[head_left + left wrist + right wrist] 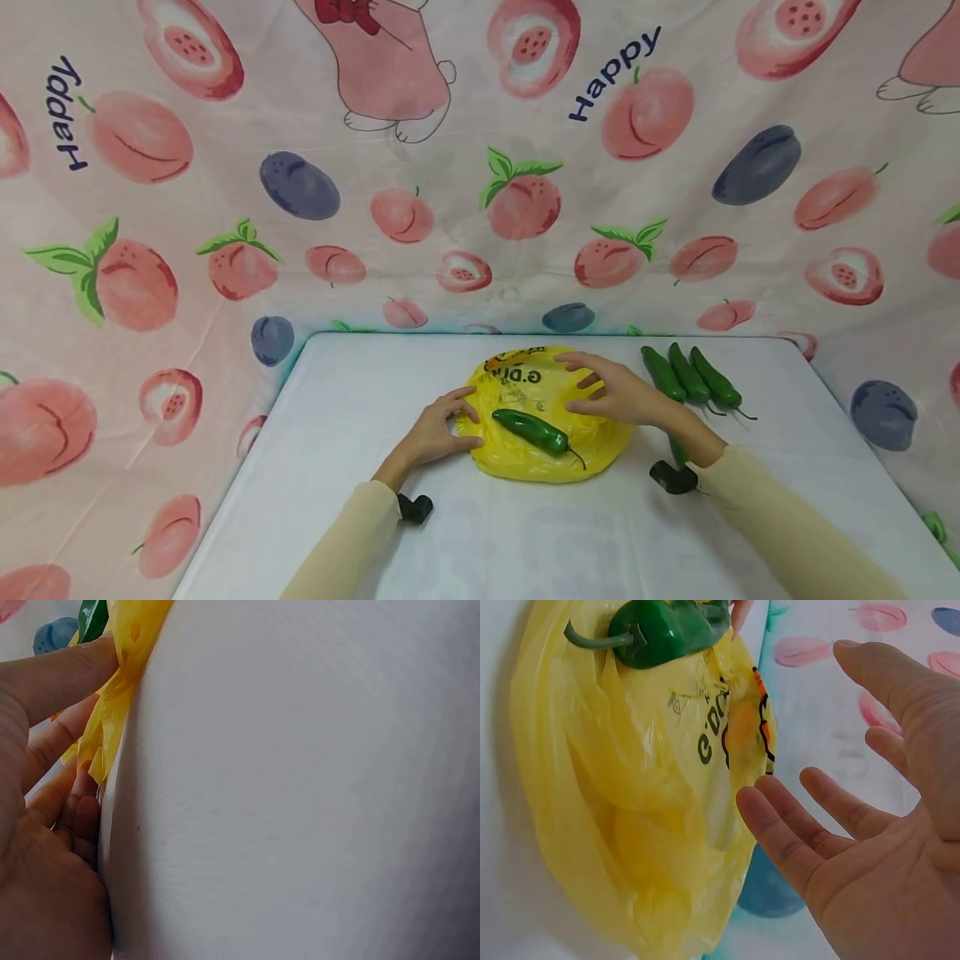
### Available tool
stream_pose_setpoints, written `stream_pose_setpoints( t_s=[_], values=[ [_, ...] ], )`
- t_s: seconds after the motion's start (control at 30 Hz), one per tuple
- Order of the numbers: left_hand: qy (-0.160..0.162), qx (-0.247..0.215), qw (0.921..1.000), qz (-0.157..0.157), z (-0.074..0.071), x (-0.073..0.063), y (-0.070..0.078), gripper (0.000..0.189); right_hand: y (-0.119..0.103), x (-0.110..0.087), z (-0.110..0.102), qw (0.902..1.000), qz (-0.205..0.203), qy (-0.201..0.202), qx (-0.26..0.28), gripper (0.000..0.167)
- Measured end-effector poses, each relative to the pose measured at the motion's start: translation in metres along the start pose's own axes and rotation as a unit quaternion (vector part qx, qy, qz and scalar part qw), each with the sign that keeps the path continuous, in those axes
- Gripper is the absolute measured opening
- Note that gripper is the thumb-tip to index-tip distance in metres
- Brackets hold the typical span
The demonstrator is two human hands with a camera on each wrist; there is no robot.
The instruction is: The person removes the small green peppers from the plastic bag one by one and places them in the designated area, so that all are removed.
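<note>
A yellow plastic bag point(592, 450) with dark printing lies spread on the white table, and one green chili pepper point(531, 431) rests on top of it. At the bag's left edge is my left hand point(437, 429); its thumb and fingers are apart and touch the plastic. In the left wrist view, the crumpled bag edge point(124, 682) lies by those fingers. My right hand point(621, 395) hovers over the bag's right side with fingers spread, holding nothing. The right wrist view shows the pepper's stem point(592, 639) and the right palm point(900, 892) beside the bag.
Three green chili peppers point(692, 379) lie side by side at the back right of the white table point(360, 375). Another pepper point(678, 452) is partly hidden under my right wrist. A fruit-patterned cloth point(450, 183) hangs behind the table and along its sides.
</note>
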State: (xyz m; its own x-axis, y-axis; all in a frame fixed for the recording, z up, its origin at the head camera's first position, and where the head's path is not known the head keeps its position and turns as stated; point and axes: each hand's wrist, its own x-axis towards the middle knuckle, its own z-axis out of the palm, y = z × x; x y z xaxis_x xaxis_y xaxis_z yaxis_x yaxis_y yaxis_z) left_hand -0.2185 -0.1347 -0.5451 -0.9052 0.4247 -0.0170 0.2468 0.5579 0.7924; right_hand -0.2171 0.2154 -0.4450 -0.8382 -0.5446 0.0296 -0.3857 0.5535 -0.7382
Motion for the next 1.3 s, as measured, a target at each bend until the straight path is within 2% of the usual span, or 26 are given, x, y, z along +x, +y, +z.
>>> stream_pose_setpoints(
  t_s=[0.3,0.6,0.9,1.3],
  values=[
    [-0.002,0.001,1.0,0.0,0.001,0.002,-0.003,0.026,-0.005,0.01,0.014,0.9997,-0.005,-0.026,0.001,0.07],
    [-0.003,0.0,1.0,-0.002,0.002,0.003,-0.006,0.026,-0.005,0.02,0.029,0.9981,-0.028,-0.053,0.016,0.071],
    [-0.003,0.007,0.9999,-0.008,0.0,0.005,-0.003,0.026,-0.006,0.029,0.041,0.9963,0.007,-0.086,0.003,0.071],
    [-0.005,0.01,0.9999,-0.007,0.0,0.003,-0.002,0.025,-0.009,0.033,0.053,0.9914,0.005,-0.13,-0.012,0.068]
  ],
)
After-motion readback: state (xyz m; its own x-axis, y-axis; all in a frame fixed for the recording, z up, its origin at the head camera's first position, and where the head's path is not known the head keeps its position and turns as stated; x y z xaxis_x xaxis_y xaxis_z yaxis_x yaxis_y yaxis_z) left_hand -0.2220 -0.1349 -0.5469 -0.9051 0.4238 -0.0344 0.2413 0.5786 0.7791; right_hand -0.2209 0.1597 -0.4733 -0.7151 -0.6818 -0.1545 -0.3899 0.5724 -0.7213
